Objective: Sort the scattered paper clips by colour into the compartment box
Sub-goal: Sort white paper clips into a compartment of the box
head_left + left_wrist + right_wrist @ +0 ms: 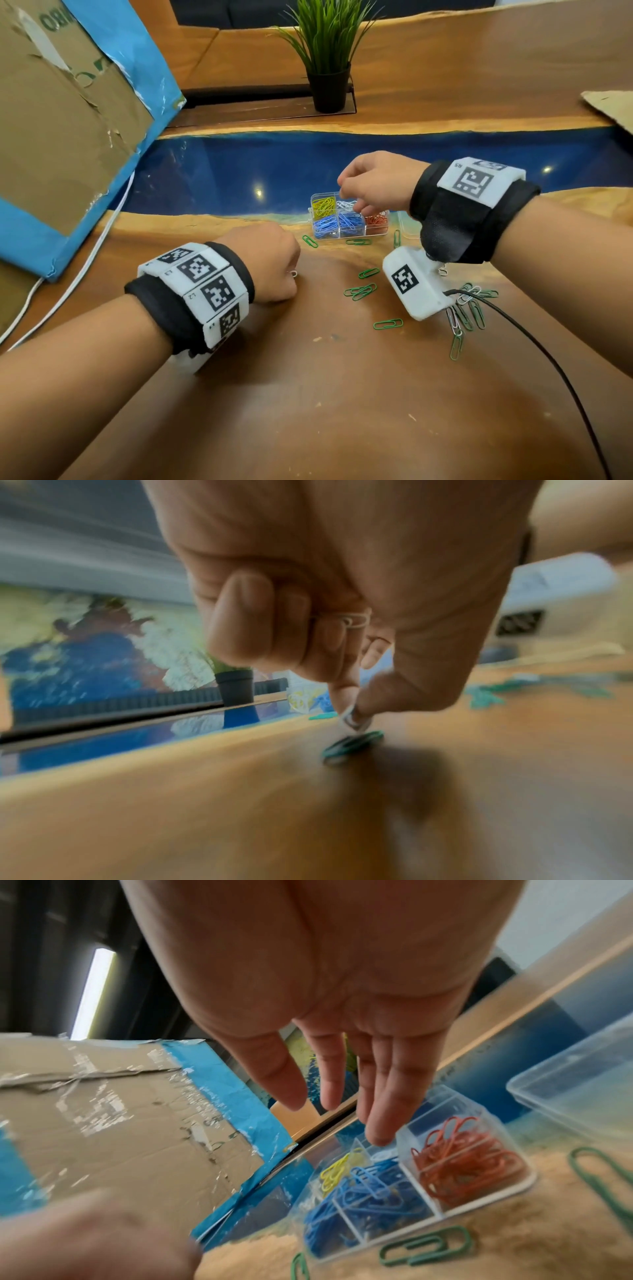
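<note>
The clear plastic compartment box point(349, 219) on the wooden table point(308, 394) holds yellow, white, blue and orange-red paper clips in separate compartments. Left of it leans a taped cardboard box point(61, 130); scattered green paper clips point(361, 291) lie before it. The left hand point(342, 610) pinches a white paper clip point(352, 719) at the table; the right hand point(342, 1031), fingers extended and empty, hovers over the box.

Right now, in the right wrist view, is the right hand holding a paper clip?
No: the right hand hangs with straight fingers over the compartment box, nothing between them.
</note>
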Action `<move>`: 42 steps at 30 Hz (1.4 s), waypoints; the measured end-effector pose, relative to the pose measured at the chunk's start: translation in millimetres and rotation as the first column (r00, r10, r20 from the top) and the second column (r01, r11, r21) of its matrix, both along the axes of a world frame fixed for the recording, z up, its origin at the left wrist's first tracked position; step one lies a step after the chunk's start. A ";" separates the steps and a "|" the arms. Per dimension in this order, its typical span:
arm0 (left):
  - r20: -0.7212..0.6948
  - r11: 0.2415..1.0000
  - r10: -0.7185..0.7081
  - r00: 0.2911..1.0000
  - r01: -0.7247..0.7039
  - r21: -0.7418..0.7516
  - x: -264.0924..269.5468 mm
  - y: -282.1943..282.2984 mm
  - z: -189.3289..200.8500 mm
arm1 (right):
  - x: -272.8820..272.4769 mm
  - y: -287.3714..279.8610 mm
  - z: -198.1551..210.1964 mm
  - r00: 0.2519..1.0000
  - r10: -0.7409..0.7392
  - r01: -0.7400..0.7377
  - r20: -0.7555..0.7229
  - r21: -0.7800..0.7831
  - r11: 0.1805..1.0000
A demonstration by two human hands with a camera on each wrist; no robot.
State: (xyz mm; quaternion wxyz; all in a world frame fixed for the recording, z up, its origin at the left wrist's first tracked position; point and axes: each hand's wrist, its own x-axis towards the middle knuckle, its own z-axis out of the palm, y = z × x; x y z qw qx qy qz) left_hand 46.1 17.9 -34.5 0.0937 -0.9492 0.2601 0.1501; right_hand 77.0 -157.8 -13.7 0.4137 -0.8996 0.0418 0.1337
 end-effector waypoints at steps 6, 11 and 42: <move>-0.006 0.949 0.091 0.996 -0.089 -0.303 5.9 -4.1 7.9 | -17.9 5.0 4.7 0.992 0.086 -0.081 0.092 -0.056 0.995; -0.093 0.815 0.184 0.978 -0.205 -0.543 20.5 -17.3 22.4 | -29.2 4.2 3.4 0.984 0.153 -0.149 0.087 -0.051 0.988; 0.035 0.934 0.071 0.997 -0.054 -0.354 70.2 -81.6 10.6 | -79.4 -83.9 -11.1 0.990 0.143 -0.122 0.001 -0.514 0.849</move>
